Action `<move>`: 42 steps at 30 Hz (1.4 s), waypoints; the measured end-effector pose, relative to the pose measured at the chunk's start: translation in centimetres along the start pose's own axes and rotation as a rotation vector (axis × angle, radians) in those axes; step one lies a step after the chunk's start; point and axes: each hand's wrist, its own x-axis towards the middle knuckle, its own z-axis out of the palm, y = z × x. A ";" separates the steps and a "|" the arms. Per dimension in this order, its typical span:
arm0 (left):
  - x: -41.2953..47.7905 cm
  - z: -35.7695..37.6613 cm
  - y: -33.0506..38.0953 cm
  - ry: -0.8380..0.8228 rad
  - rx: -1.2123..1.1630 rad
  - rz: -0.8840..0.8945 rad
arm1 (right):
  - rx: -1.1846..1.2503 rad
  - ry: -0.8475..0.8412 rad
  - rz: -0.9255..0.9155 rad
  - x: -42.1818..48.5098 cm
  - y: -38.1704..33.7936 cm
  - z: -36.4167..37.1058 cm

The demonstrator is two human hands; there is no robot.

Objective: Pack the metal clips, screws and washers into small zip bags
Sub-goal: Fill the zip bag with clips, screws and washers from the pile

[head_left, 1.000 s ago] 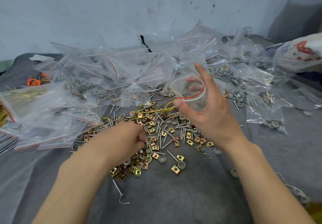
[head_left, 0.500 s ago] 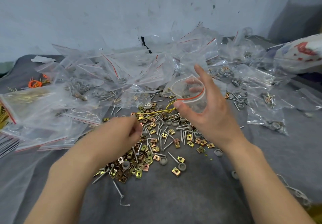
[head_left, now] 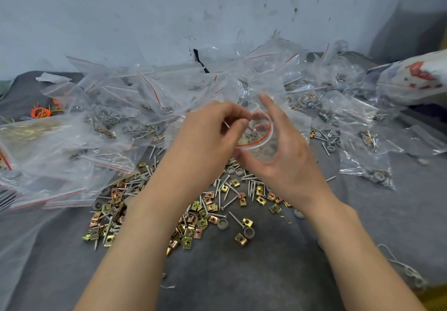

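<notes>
Screw [head_left: 227,125] at the bag [head_left: 260,141] mouth, pinched in your left hand [head_left: 205,139].

Your left thumb and forefinger curl round the screw. Its long axis lies roughly level, with one end toward the opening just to its right (whether the tip is already inside, I cannot tell). Your right hand [head_left: 287,165] grips the bag and spreads it open, thumb under the red zip line and fingers up behind, so the mouth faces the screw. The left hand is the feeder, and a short push rightward should drop the screw in. The loose pile [head_left: 217,204] lies on the cloth [head_left: 242,274] just below both hands. A heap [head_left: 135,107] of bags crowds the far side, and bare cloth shows on your side.
</notes>
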 end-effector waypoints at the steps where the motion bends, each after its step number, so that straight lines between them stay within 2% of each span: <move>1: 0.1 0.1 0.0 -0.012 0.006 0.001 | -0.003 -0.001 0.003 0.0 0.0 0.0; 8: 0.1 -0.3 -0.2 0.049 -0.081 0.025 | 0.005 -0.015 0.018 0.1 -0.1 -0.3; 12: -0.1 -1.5 -1.3 0.066 -0.075 -0.018 | -0.004 -0.006 0.014 0.1 0.2 -0.4; 14: -0.5 -1.8 -2.2 -0.034 -0.006 -0.066 | -0.012 0.007 0.008 0.1 0.4 -0.6; 17: -1.6 -1.2 -3.6 -0.344 0.224 -0.177 | -0.020 0.028 0.008 0.1 0.6 -0.8; 19: -2.5 -0.2 -4.3 -0.484 0.389 -0.239 | -0.006 0.035 0.028 0.1 0.7 -1.0; 22: -3.7 1.0 -5.0 -0.544 0.540 -0.270 | 0.022 0.052 0.061 0.2 0.7 -1.2; 29: -4.9 3.0 -4.3 -0.535 0.737 -0.217 | 0.023 0.052 0.059 0.2 0.5 -1.1; 36: -4.7 2.7 -3.9 -0.536 0.563 -0.275 | 0.039 0.069 0.056 0.3 0.7 -1.1; 38: -4.2 1.5 -4.1 -0.464 0.435 -0.329 | 0.038 0.072 0.053 0.2 0.8 -1.1; 42: -2.8 -1.2 -4.3 -0.203 0.142 -0.334 | -0.002 0.060 0.048 0.3 0.8 -0.9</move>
